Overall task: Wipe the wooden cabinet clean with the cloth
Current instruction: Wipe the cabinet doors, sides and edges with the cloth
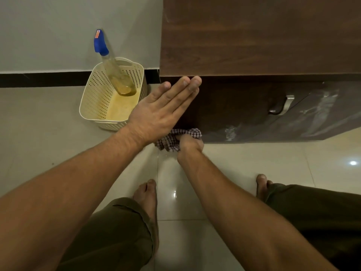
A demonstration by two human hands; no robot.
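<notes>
Two bare feet [146, 194] stand on the shiny floor [234, 163]. The right hand [188, 142] is low down and squeezes a checked cloth [170, 142] in its fingers. The cloth is pressed on the bottom corner of the brown wooden cabinet [254, 40], right by the floor. The left hand [160, 112] is higher up, flat, with straight fingers, holding nothing. Its fingertips are at the edge of the cabinet top. Further left, a cream basket [93, 98] sits by the wall with a spray bottle [115, 75] leaning inside.
</notes>
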